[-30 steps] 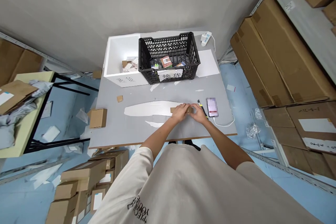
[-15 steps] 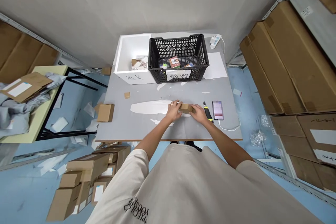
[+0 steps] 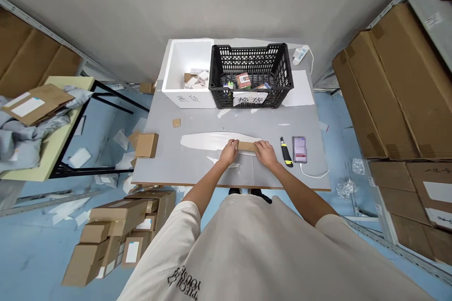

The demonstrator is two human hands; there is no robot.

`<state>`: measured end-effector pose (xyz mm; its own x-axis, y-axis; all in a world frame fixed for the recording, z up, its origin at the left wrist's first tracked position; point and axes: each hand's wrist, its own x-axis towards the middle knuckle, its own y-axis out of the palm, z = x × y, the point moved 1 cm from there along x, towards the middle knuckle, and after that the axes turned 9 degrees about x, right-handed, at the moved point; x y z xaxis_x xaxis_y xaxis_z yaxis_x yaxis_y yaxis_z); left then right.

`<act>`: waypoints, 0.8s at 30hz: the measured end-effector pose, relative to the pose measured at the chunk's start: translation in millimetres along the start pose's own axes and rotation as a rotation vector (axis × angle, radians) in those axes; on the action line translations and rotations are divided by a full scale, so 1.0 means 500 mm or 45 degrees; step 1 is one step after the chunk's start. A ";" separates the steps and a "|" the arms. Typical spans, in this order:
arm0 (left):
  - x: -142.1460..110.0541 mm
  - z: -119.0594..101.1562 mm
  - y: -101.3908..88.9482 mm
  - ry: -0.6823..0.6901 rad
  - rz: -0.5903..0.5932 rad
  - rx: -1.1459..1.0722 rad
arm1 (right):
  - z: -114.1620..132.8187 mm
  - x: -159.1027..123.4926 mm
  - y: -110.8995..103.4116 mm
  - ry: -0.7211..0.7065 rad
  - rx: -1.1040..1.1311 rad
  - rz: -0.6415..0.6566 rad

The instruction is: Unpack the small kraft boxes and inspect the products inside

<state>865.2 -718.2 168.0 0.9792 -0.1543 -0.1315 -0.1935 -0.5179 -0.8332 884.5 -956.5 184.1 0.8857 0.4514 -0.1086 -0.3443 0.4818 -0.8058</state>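
Observation:
A small, long cardboard box (image 3: 247, 146) lies near the front middle of the grey table (image 3: 197, 169). My left hand (image 3: 229, 151) grips its left end, fingers curled over the edge. At the opposite end my right hand (image 3: 266, 153) holds the box, thumb and fingers around it. Just right of that hand, a black and yellow utility knife (image 3: 286, 152) rests on the tabletop. Beside the knife is a phone (image 3: 300, 149) with a white cable plugged in.
At the back stand a white foam box (image 3: 190, 99) and a black plastic crate (image 3: 251, 100), both holding small packets. A small cardboard box (image 3: 147, 145) sits at the left edge, a tiny one (image 3: 176, 122) farther in. Stacked cartons (image 3: 374, 99) flank the right side.
The small box has been turned, and my hands have moved apart to its two ends. The camera view has shifted, so the table appears farther right.

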 end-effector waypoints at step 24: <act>-0.041 0.043 0.052 0.017 0.071 -0.198 | -0.018 -0.030 -0.012 -0.129 0.050 0.221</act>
<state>841.3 -710.5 137.7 0.9659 -0.1975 -0.1674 -0.2560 -0.6321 -0.7314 875.9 -972.8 185.5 0.7770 0.6024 -0.1829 -0.5024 0.4182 -0.7568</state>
